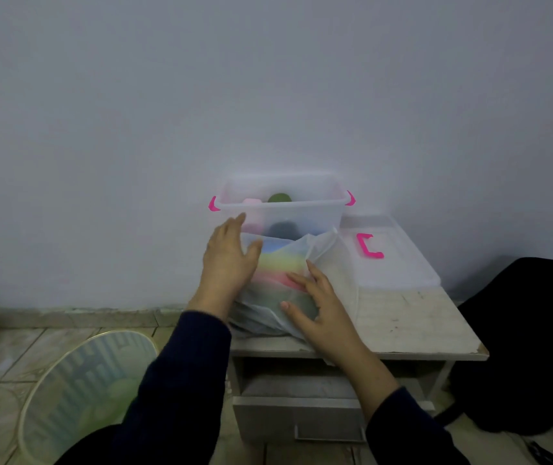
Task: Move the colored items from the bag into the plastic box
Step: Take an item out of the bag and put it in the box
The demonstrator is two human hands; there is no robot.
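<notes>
Several pastel layers (blurred) inside bag [305, 263]

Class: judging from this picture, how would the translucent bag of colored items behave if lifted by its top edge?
The bag would probably be floppy: its film is creased and crumpled under both hands. It would likely sag, since the colored items bulge inside.

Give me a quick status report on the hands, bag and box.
Left hand and right hand open, resting on bag. Colored items mostly still bagged. Plastic box open behind it, nothing blocking.
</notes>
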